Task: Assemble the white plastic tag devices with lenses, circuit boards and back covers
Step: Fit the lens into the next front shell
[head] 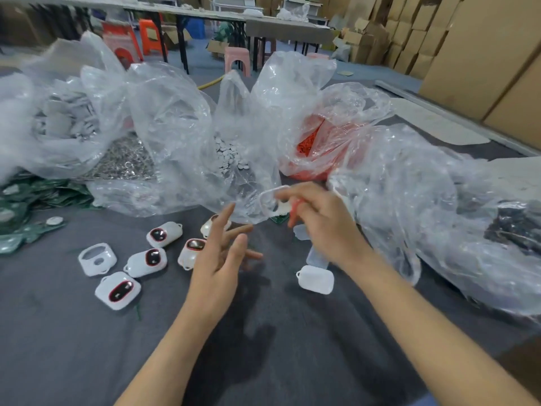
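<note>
Warehouse room: stacked cardboard boxes (424, 48) upper right, folding tables and plastic stools along the top of the frame. A grey felt worktop (263, 341) fills the lower half.

Stock, across the middle of the frame:
- a clear bag of white parts (64, 118), upper left
- pale discs (231, 155), centre
- red pieces (310, 139), right of centre
- dark parts (512, 230), far right
- green circuit boards (26, 200), loose at the left edge

Right hand (325, 227): fingers pinched on a white shell (273, 200), raised above the worktop just right of centre, in front of the disc bag. The same hand holds a small red piece (295, 210). It is blurred, so I cannot tell whether it is seated in the shell.

Left hand (216, 259): fingers spread apart, holding nothing, just below and left of the shell.

Progress: four lensed tags (147, 262) with red-rimmed dark windows lie face up at lower left. A fifth is partly hidden behind the left fingers. Boards or back covers inside them cannot be checked from this side. One bare front shell (97, 259), window open, lies left of them. A plain white piece (315, 279) sits below the right wrist, possibly a back cover.

Judgement: early in the batch, a handful of units against full bags. The unit in hand looks to be at the lens stage, with board and cover not yet fitted.
</note>
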### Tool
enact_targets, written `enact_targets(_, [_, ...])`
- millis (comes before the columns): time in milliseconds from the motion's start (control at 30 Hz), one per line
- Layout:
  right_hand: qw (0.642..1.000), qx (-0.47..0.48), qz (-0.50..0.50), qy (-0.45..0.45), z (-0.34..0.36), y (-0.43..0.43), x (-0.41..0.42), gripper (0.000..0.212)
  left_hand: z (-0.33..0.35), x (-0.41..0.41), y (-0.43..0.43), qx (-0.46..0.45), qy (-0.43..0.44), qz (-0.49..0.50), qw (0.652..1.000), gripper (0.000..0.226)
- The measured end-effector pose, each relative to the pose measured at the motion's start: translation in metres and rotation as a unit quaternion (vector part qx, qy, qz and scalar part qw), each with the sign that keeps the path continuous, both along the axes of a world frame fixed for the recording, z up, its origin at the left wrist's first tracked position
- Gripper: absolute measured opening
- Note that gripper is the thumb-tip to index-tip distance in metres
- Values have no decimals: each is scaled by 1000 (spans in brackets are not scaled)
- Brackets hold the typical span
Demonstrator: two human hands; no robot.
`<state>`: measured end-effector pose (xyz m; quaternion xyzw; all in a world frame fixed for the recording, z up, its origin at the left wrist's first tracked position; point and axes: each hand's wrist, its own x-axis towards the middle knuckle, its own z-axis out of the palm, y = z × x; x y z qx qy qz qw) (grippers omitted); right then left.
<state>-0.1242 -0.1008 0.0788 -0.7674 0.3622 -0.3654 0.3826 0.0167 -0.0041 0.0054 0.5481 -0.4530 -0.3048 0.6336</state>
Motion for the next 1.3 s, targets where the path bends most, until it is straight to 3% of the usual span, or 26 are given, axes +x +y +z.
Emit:
enact_targets(100, [986,121,111,26,-32,10,27,31,-5,6,-2,28,6,52,998,34])
enact_targets(200, [973,170,152,-5,-48,5,25,30,-8,19,-4,49,-53,138,988,12])
enact_targets(300, [959,223,156,-75,-60,0,21,35,-6,21,-6,64,-38,151,986,14])
enact_targets(367, [964,214,106,-122,-62,-9,17,35,-5,22,-6,57,-47,156,985,14])
enact_targets(433, [978,169,38,-117,-60,-20,9,36,-5,23,-3,52,-113,141,982,24])
enact_targets(567, [996,84,-33,24,-67,-28,3,35,-5,26,-2,95,-271,38,957,40])
enact_targets(700, [995,86,-36,48,-67,-27,6,25,-7,26,-1,131,-236,8,963,47])
enact_targets(900, [994,96,23,-36,-56,-13,12,21,-8,22,-2,77,-251,42,964,32])
enact_targets(1033, [995,74,66,-30,-57,1,19,28,-6,17,-3,59,-236,43,969,50])
enact_targets(1133, [994,62,84,-36,-55,8,21,32,-5,15,-5,35,-231,66,970,32])
enact_targets(1300, [983,147,94,-55,-51,8,19,10,-6,19,-5,19,-218,92,971,23])
